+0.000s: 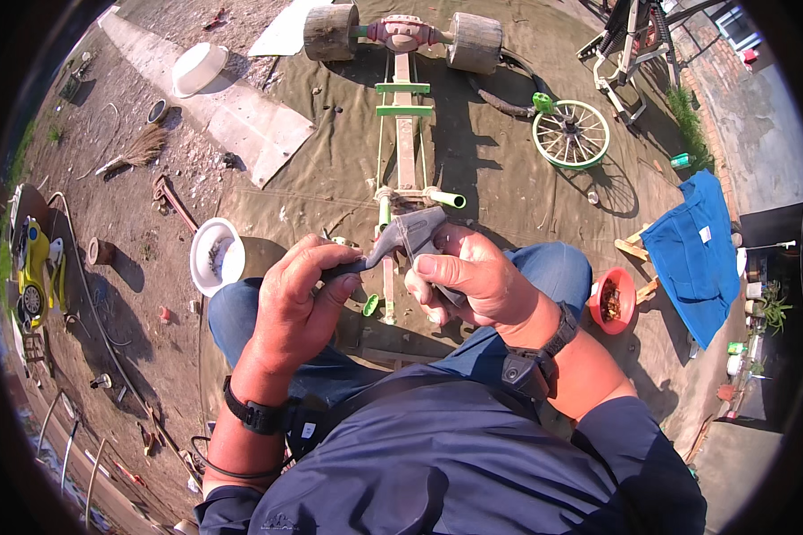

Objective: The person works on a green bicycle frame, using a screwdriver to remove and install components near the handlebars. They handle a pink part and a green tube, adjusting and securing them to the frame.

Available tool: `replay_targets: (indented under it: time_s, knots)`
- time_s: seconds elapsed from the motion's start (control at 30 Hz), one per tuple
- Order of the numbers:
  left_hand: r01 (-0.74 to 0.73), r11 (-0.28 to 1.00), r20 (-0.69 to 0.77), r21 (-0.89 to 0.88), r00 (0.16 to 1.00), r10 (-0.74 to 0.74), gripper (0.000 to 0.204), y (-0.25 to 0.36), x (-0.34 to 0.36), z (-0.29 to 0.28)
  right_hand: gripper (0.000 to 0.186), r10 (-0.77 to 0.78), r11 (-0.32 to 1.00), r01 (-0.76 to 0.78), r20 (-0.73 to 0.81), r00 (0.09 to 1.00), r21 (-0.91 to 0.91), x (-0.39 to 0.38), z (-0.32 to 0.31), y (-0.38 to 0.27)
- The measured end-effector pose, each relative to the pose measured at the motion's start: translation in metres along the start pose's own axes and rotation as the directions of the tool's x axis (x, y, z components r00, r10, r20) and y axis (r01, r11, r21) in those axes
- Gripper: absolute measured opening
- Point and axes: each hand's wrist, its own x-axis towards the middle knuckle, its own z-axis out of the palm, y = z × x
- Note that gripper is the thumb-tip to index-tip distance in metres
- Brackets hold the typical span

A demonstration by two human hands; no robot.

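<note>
Both hands are raised over my lap around a dark grey, bent part (407,234), a bracket-like piece with a broad flat end and a narrow curved arm. I cannot make out its exact kind. The thumb and fingers of my left hand (287,301) pinch the narrow end. My right hand (484,283) is wrapped around the broad end with its thumb on top, and its palm side is hidden. Beyond the hands lies a long metal frame (406,152) with green crossbars, its near end between my knees. A small green oval piece (370,306) is close beneath the left hand.
Two wooden rollers (475,43) end the frame. At right are a green-rimmed spoked wheel (571,135), a blue cloth (694,254) and a red bowl (627,290). At left are a white basin (196,267), a pipe wrench (175,203), a broom (138,147) and a yellow toy car (34,267).
</note>
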Motion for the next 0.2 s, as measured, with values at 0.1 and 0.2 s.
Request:
replay_targets:
  time_s: [0.1, 0.2]
  knots:
    - [-0.002, 0.994, 0.061, 0.109, 0.998, -0.005, 0.023, -0.0036, 0.0001, -0.0016, 0.031, -0.110, 0.986, 0.102, -0.059, 0.992, -0.129, 0.0018, 0.0099, 0.0021]
    - [0.008, 0.989, 0.079, 0.149, 0.997, -0.020, 0.026, -0.0082, -0.0073, 0.0013, 0.042, -0.224, 0.929, 0.189, -0.077, 0.972, -0.318, 0.0056, 0.0119, 0.0064]
